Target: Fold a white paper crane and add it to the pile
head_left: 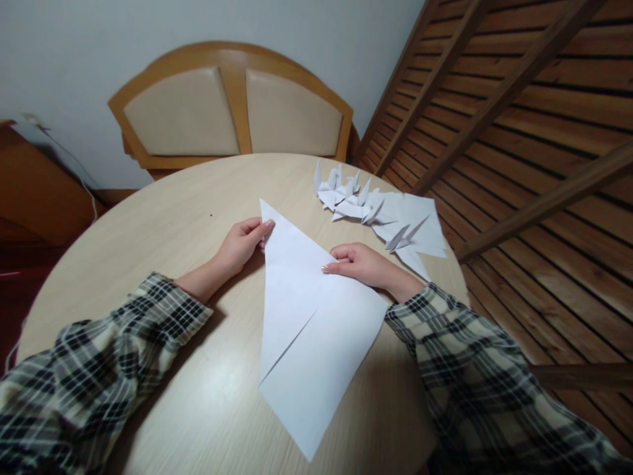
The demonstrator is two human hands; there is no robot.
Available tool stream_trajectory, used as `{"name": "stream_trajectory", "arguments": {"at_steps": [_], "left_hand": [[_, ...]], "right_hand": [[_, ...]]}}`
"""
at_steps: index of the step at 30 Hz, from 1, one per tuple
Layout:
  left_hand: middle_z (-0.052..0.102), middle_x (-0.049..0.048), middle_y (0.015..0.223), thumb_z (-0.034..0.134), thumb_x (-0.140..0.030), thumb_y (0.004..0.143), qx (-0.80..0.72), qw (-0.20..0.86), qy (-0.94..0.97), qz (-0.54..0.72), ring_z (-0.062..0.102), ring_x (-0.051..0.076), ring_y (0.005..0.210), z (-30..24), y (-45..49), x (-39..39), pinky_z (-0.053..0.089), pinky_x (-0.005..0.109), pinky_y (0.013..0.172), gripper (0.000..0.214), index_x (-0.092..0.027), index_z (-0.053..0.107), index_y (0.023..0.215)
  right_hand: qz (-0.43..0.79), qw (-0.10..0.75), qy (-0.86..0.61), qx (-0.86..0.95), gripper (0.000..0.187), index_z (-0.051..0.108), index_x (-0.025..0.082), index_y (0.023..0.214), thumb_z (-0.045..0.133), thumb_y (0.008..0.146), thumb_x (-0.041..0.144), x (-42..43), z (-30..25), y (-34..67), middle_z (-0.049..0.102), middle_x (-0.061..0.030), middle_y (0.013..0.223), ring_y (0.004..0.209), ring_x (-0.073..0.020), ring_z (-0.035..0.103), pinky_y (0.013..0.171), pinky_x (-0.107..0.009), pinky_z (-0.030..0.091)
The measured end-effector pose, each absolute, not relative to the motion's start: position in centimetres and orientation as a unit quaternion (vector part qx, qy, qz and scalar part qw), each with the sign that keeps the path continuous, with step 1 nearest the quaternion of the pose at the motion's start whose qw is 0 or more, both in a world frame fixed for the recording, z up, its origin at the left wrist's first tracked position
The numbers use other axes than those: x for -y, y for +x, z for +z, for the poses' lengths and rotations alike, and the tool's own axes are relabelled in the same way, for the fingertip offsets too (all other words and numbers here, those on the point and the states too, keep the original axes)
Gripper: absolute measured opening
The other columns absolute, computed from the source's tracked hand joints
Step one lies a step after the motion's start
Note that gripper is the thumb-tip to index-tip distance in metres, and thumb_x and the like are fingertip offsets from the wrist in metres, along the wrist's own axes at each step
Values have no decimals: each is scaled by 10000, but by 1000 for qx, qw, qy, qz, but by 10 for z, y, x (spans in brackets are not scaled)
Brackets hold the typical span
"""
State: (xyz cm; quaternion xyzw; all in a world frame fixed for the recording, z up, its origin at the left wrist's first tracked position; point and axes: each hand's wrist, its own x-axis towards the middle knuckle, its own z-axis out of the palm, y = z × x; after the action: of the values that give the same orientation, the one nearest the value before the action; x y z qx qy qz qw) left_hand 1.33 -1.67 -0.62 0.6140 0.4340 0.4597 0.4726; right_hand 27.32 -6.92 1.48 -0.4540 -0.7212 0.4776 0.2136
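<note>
A white sheet of paper (306, 316) lies on the round wooden table (188, 218), folded diagonally so that a triangle flap covers its upper part. My left hand (242, 243) pinches the paper's top left corner between thumb and fingers. On the folded right edge rests my right hand (359, 262), fingers curled and fingertips pressing the paper down. Both sleeves are plaid.
Several folded white paper cranes (349, 194) sit on loose white sheets (420, 227) at the table's far right. A wooden chair with beige padding (232, 112) stands behind the table. Slatted wooden panelling (519, 132) fills the right side.
</note>
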Motion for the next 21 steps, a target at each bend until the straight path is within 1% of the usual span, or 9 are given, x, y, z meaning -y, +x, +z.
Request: {"name": "stream_trajectory", "arguments": {"at_steps": [7, 12, 15, 18, 21], "left_hand": [[428, -21, 552, 612, -355, 819, -440, 458, 612, 472, 361, 102, 505, -7, 12, 16, 279, 250, 475, 337, -184, 492, 555], [427, -20, 549, 611, -313, 815, -432, 495, 584, 478, 363, 101, 491, -3, 13, 16, 275, 256, 467, 319, -187, 492, 548], [410, -24, 543, 599, -329, 836, -409, 519, 562, 497, 365, 98, 485, -6, 12, 13, 286, 247, 460, 342, -187, 479, 549], [412, -24, 544, 601, -332, 847, -403, 522, 545, 518, 370, 88, 484, -10, 10, 9, 294, 225, 448, 357, -179, 478, 548], [427, -24, 549, 600, -304, 845, -401, 537, 521, 529, 382, 78, 482, -12, 10, 6, 302, 203, 435, 303, -168, 531, 584]], "right_hand": [[474, 202, -454, 727, 417, 409, 186, 610, 651, 753, 494, 71, 18, 272, 337, 58, 605, 523, -72, 327, 463, -227, 234], [471, 198, -445, 735, 432, 392, 191, 599, 657, 748, 499, 71, 18, 272, 326, 61, 596, 520, -72, 319, 463, -227, 234], [468, 192, -444, 739, 418, 427, 183, 609, 656, 749, 504, 71, 16, 273, 332, 60, 593, 522, -72, 323, 464, -224, 236], [468, 188, -445, 740, 391, 485, 169, 633, 658, 748, 501, 70, 14, 274, 351, 56, 593, 526, -74, 336, 467, -221, 238], [483, 184, -442, 733, 372, 537, 155, 678, 665, 738, 499, 70, 13, 274, 399, 48, 606, 534, -75, 359, 471, -217, 252]]}}
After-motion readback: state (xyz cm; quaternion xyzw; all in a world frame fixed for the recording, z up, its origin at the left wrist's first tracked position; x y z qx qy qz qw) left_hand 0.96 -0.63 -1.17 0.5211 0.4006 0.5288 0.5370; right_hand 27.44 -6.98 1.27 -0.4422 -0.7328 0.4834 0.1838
